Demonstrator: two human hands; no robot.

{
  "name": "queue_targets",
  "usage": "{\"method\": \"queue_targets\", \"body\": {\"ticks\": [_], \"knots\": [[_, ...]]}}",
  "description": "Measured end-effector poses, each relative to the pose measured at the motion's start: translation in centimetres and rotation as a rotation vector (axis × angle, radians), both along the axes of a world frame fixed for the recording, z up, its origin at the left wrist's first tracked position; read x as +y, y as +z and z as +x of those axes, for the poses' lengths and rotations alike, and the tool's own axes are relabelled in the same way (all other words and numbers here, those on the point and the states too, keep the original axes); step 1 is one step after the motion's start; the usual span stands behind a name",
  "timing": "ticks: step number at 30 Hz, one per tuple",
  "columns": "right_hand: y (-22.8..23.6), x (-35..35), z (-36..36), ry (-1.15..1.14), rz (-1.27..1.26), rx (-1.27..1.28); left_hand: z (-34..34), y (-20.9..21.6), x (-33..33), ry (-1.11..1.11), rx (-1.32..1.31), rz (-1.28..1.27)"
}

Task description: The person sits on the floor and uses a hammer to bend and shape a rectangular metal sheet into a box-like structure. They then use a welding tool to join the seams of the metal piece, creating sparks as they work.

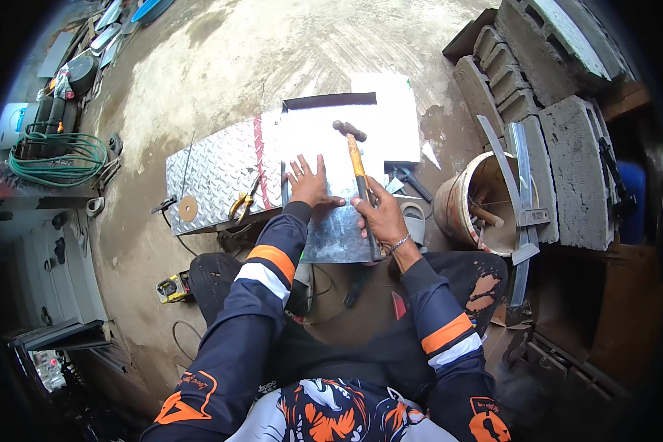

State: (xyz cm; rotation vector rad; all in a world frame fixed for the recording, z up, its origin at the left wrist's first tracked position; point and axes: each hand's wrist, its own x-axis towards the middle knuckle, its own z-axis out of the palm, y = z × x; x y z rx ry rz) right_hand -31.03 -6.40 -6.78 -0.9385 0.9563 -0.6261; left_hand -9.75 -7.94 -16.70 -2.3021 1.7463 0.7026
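A bare metal sheet [336, 239] lies before me across my work surface, its far part washed out by glare. My left hand [309, 186] presses flat on it, fingers spread. In my right hand [387, 219], at the sheet's right side, is a hammer [356, 160] with an orange and dark handle. The hammer's head points away from me, over the bright part of the sheet. Left of the sheet is a diamond-tread metal plate [214, 163] with a red stripe. Yellow-handled pliers [239, 205] and a round tan disc [188, 208] rest on that plate.
To the right stands a dirty bucket [453, 202] with tools in it and a metal square [532, 216] across its rim. Concrete blocks [576, 169] are stacked beyond. A yellow tool [173, 288] lies by my left knee. A coiled green hose [55, 158] sits far left.
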Motion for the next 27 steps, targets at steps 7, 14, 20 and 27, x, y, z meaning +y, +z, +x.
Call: {"method": "queue_targets", "body": {"ticks": [7, 14, 20, 27], "knots": [[-3.5, -1.8, 5.9, -0.054, -0.616, 0.633, -0.5, -1.7, -1.0, 0.049, -0.017, 0.013], [-3.7, -5.5, 6.9, 0.031, -0.566, 0.687, -0.4, -1.5, -1.0, 0.048, -0.036, 0.039], [-4.0, -7.3, 7.9, -0.132, -0.489, 0.794, -1.1, 0.5, -1.6, -0.019, -0.065, 0.064], [-3.2, -6.5, 7.1, -0.033, -0.560, 0.725, -1.0, 0.2, -0.9, -0.027, -0.059, 0.035]]}}
